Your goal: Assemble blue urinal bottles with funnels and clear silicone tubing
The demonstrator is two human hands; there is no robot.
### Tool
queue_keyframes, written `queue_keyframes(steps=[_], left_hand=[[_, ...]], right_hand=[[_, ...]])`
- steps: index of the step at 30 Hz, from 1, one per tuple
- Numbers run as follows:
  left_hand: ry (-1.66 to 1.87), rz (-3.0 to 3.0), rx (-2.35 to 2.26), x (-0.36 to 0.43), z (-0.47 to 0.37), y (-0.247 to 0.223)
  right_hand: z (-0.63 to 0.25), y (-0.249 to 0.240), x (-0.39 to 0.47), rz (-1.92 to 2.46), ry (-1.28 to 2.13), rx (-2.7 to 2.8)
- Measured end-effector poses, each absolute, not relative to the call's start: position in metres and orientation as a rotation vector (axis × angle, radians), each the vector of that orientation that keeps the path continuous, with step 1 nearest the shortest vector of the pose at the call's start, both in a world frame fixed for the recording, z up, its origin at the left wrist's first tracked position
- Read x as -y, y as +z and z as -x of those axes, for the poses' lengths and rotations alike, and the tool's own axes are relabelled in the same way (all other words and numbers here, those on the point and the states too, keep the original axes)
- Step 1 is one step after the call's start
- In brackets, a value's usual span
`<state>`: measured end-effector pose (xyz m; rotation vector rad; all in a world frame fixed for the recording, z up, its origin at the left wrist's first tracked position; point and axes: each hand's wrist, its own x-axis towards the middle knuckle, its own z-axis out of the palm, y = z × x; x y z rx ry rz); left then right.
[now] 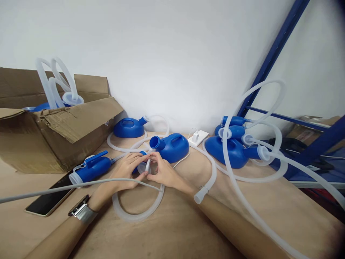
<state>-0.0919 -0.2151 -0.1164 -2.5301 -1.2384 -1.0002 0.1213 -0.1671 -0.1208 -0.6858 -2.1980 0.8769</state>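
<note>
My left hand [128,168] and my right hand [164,172] meet near the table's middle, fingers closed round a whitish translucent plastic cap [148,165]. The cap is at the end of a small blue piece [134,173], mostly hidden behind my left fingers. Just beyond my hands lies a blue jug-shaped urinal bottle [172,148], its open neck pointing left. A clear hose [140,217] loops on the table below my hands. Left of my left hand is a blue handled piece [94,168] with a translucent cap.
An open cardboard box [81,122] with hoses and blue bottles stands at left, a phone [45,201] before it. More blue bottles [129,128] and tangled hoses [229,151] lie behind and right. A grey cable [94,182] crosses in front. A white power strip [201,136] sits by the wall.
</note>
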Motion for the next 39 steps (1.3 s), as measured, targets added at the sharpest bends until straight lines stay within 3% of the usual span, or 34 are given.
queue_keyframes(steps=[12,21,25,32,39], left_hand=[[-1.051,2.599,1.190,0.216,0.079,-0.113],[-1.560,2.448,1.623,0.213,0.077,-0.105],[-1.709,2.253,1.736,0.199,0.074,-0.083],[-1.232,2.409,1.568,0.156,0.058,-0.047],[-0.876,2.653,1.657,0.141,0.065,-0.023]], right_hand=[[-0.127,-0.120,0.163,0.594,0.960,2.236],[-0.136,-0.097,0.149,0.504,1.242,2.007],[-0.147,-0.078,0.125,0.580,0.967,1.945],[-0.160,-0.070,0.072,0.909,-0.049,2.057],[-0.180,-0.085,0.061,1.054,-0.067,2.419]])
